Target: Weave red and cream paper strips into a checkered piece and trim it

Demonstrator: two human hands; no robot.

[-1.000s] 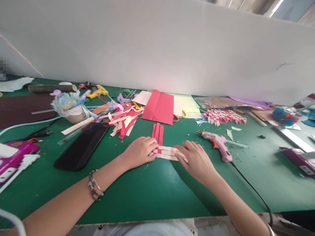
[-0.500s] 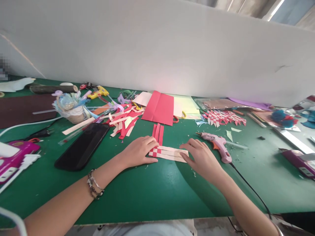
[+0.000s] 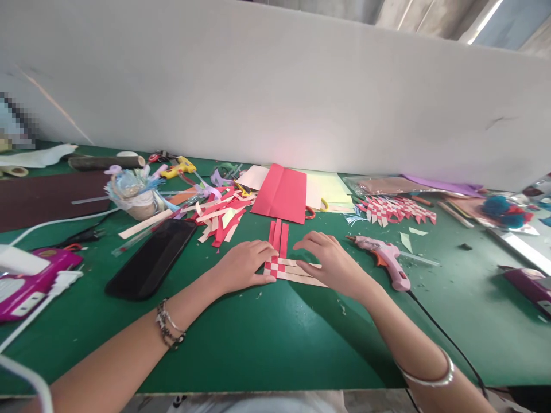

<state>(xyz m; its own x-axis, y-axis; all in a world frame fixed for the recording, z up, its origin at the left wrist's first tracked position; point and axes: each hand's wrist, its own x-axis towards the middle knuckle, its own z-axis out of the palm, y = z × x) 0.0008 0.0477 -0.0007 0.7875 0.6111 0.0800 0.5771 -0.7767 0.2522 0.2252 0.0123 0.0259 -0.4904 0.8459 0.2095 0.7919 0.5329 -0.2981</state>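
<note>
A small checkered weave of red and pale pink paper strips (image 3: 274,267) lies flat on the green table. Its red strips (image 3: 279,236) run up away from me, and its pale strips (image 3: 297,271) stretch to the right. My left hand (image 3: 244,265) pins the weave's left edge between thumb and fingers, covering part of it. Over the pale strips hovers my right hand (image 3: 333,261), open, thumb and fingers apart, nothing seen in it. The ends of the pale strips are partly hidden behind that hand.
Behind the weave lie a folded red sheet (image 3: 282,192) and a heap of cut strips (image 3: 224,215). A black phone (image 3: 152,258) lies left. To the right are a pink glue gun (image 3: 385,258) with its cord and several finished woven pieces (image 3: 396,210).
My right hand has come off the right ends of the pale strips and moved left, nearer the checkered part. My left hand stays on the weave. The view has shifted slightly.
</note>
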